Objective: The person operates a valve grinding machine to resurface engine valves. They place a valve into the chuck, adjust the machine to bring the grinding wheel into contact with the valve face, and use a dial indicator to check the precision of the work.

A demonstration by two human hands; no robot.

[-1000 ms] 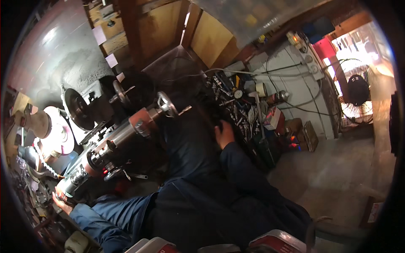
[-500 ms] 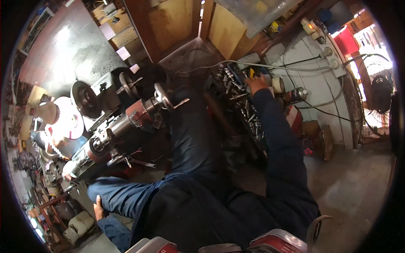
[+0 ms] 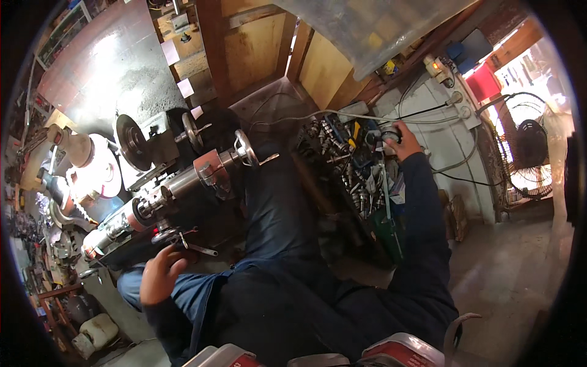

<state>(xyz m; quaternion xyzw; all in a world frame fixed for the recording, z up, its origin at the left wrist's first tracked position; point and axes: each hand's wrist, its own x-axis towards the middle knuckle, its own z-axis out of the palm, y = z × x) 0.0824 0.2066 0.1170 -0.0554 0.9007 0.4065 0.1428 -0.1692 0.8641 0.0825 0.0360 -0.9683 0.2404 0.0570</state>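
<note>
My right hand (image 3: 405, 145) reaches to the far right, at the edge of a tool heap, its fingers closed around a round, can-like thing (image 3: 389, 132) with a dark and silvery end. The hand covers part of it, so its exact kind is unclear. Beside it lies a heap of metal tool bits (image 3: 361, 183) and a yellow-handled piece (image 3: 354, 134). My left hand (image 3: 162, 278) hovers above my left thigh with loosely bent fingers and thumb apart, holding nothing visible. Just beyond it, a wrench (image 3: 200, 249) rests by the lathe's small handwheel (image 3: 166, 235).
A lathe (image 3: 183, 183) stretches across the left, its tailstock handwheel (image 3: 246, 148) close to my leg. A bright lamp (image 3: 92, 168) shines there. Cables (image 3: 342, 114) cross to a wall socket strip (image 3: 461, 104). At the far right stands a fan (image 3: 529, 147).
My right hand has left the tool heap and moved right and nearer, onto the round thing. My left hand has risen from beside my thigh toward the lathe. The view has shifted slightly.
</note>
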